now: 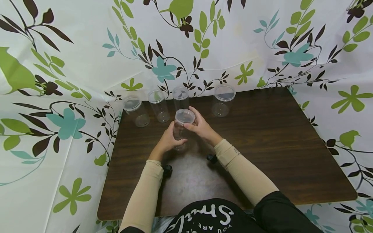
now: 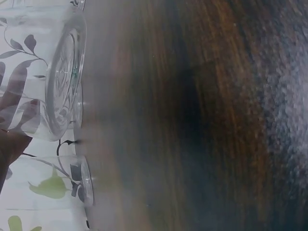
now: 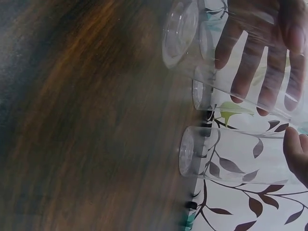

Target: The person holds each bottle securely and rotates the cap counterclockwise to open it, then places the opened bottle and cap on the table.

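Note:
A clear plastic jar (image 1: 183, 129) with a translucent lid (image 1: 185, 116) is held in both hands over the middle of the dark wooden table (image 1: 262, 139). My left hand (image 1: 175, 138) grips the jar's body from the left. My right hand (image 1: 194, 124) curls round the lid and upper rim from the right. The jar's round base (image 2: 62, 82) shows in the left wrist view, close to the tabletop. In the right wrist view the same jar (image 3: 192, 38) leans slightly, with fingers (image 3: 250, 62) visible through its wall.
Several more clear lidded jars stand in a row at the table's back edge: one at far left (image 1: 136, 111), two in the middle (image 1: 158, 105) (image 1: 180, 97), one at the right (image 1: 222, 100). A floral cloth (image 1: 73, 81) surrounds the table.

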{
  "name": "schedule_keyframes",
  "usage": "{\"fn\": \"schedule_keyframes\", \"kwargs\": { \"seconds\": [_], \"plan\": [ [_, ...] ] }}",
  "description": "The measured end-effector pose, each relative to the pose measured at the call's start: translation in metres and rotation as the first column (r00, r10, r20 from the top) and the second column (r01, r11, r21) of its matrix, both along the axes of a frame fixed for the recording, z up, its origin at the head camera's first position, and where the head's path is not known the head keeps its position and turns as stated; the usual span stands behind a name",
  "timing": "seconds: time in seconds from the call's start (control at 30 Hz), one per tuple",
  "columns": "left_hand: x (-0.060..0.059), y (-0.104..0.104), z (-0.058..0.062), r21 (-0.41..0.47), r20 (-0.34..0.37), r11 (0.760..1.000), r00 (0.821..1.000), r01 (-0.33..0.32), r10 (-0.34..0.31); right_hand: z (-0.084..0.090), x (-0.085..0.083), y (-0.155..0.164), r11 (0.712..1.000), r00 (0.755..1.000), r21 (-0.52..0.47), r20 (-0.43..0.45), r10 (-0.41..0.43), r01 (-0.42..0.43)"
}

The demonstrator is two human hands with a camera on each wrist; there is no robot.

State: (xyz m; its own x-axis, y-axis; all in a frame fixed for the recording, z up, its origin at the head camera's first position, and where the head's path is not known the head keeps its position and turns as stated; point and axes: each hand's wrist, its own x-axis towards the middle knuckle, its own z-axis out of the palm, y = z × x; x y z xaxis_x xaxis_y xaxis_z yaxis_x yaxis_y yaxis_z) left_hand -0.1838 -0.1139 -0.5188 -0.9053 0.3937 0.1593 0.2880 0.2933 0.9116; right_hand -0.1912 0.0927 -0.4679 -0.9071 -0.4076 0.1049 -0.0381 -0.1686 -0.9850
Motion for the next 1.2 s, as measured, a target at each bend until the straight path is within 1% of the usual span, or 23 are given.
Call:
{"fn": "schedule_keyframes", "kwargs": {
  "seconds": [0.17,0.23,0.37,0.6,0.73,0.9,1.0,1.03,1.2],
  "plan": [
    [-0.001,-0.004,-0.001,-0.033,0.001,0.998,0.999,-0.048,0.048,-0.004,0.002,0.003,0.998,0.999,0.049,-0.043,-0.027,0.029],
    [-0.002,-0.005,-0.001,-0.036,0.006,0.997,0.998,-0.066,0.066,-0.004,0.004,0.004,0.998,0.998,0.051,-0.051,-0.032,0.035],
    [-0.004,-0.007,0.0,-0.014,0.017,0.997,0.997,-0.078,0.078,-0.005,0.008,0.004,0.999,0.997,0.033,-0.062,-0.04,0.043],
    [-0.006,-0.008,-0.001,0.021,0.023,0.998,0.998,-0.06,0.059,-0.005,0.014,0.004,1.0,0.995,-0.001,-0.098,-0.029,0.029],
    [-0.006,-0.008,-0.001,-0.007,0.007,0.997,0.997,-0.072,0.072,-0.005,0.015,0.003,1.0,0.994,0.002,-0.107,-0.024,0.025],
    [-0.003,-0.007,0.002,-0.049,0.017,0.996,0.997,-0.077,0.077,-0.002,0.014,0.001,0.999,0.994,0.023,-0.106,-0.03,0.032],
    [-0.002,-0.005,0.003,-0.045,0.037,0.998,0.998,-0.045,0.047,-0.001,0.01,-0.001,0.998,0.995,0.043,-0.097,-0.031,0.035],
    [-0.001,-0.003,0.005,-0.04,0.043,0.999,0.999,-0.028,0.03,-0.001,0.009,-0.001,0.999,0.995,0.045,-0.092,-0.027,0.031],
    [0.013,0.003,0.033,-0.049,0.031,0.997,0.998,0.054,-0.053,0.001,0.002,-0.002,0.997,0.998,0.073,-0.061,-0.007,0.012]
  ]
}}
